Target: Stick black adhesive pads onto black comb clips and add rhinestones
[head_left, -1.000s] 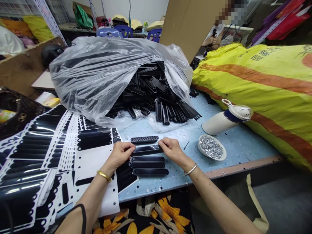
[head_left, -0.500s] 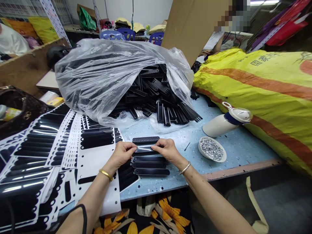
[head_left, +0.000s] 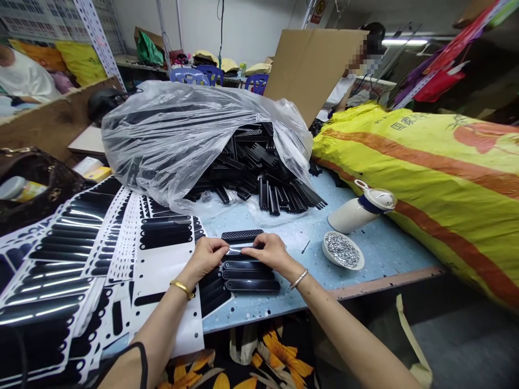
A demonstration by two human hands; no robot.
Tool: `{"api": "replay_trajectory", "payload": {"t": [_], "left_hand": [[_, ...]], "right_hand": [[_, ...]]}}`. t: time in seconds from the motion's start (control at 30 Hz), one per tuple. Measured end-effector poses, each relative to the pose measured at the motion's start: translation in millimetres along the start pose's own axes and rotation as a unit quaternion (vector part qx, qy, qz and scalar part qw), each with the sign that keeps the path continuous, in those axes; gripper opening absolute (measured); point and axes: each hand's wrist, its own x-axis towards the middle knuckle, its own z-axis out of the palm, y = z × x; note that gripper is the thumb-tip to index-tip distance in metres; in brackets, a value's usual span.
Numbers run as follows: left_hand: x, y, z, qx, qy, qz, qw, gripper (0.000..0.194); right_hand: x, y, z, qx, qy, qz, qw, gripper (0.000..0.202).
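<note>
My left hand [head_left: 207, 256] pinches the left end of a glossy black strip [head_left: 235, 251] low over the blue table. The thumb and fingers of my right hand [head_left: 271, 251] are closed on the same strip, nearer its other end. Just behind the strip lies a black piece with a mesh pattern [head_left: 242, 234]. Several smooth black pieces [head_left: 251, 275] lie in a stack of rows in front of my fingers. A white sheet of black stickers [head_left: 166, 270] is beside my left hand.
Behind are a clear plastic bag [head_left: 162, 135] and a heap of black combs [head_left: 251, 162]. At right stand a white bottle [head_left: 344, 217], a bowl of small metal parts [head_left: 343, 250] and a yellow sack [head_left: 438, 178]. More sticker sheets [head_left: 68, 232] cover the left.
My right hand has shifted slightly left along the strip, closer to my left hand. The whole view has tilted and moved a little to the right.
</note>
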Motion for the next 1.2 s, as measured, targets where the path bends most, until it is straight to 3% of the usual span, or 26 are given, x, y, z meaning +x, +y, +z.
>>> {"api": "replay_trajectory", "payload": {"t": [0.13,0.4,0.7,0.83,1.0,1.1,1.2], "left_hand": [[1.5,-1.7,-0.3,-0.007,-0.002,0.000,1.000,0.017],[2.7,-3.9,0.4,-0.009,0.003,-0.001,1.000,0.017],[1.6,-5.0,-2.0,-0.020,-0.022,0.019,0.999,0.020],[0.8,-4.2,-3.3,-0.034,-0.024,0.003,0.999,0.021],[-1.3,0.6,-4.6,-0.034,-0.021,-0.016,0.999,0.023],[-3.1,3.7,-4.8,-0.039,-0.016,-0.023,0.999,0.027],[-4.8,6.5,-5.1,-0.041,-0.015,-0.028,0.999,0.027]], "right_hand": [[0.6,-1.7,4.4,-0.004,-0.034,0.009,0.999,0.035],[2.9,-0.8,1.2,-0.031,-0.013,0.005,0.999,0.049],[4.9,-27.6,6.8,-0.093,-0.023,-0.011,0.995,0.047],[3.1,-7.6,-8.9,-0.044,-0.038,-0.018,0.998,0.037],[-14.2,36.9,-40.5,0.010,0.019,0.038,0.999,0.028],[-23.4,43.3,-38.4,0.060,0.022,0.057,0.996,0.035],[-25.4,34.2,-24.0,0.098,0.012,0.048,0.994,0.035]]}}
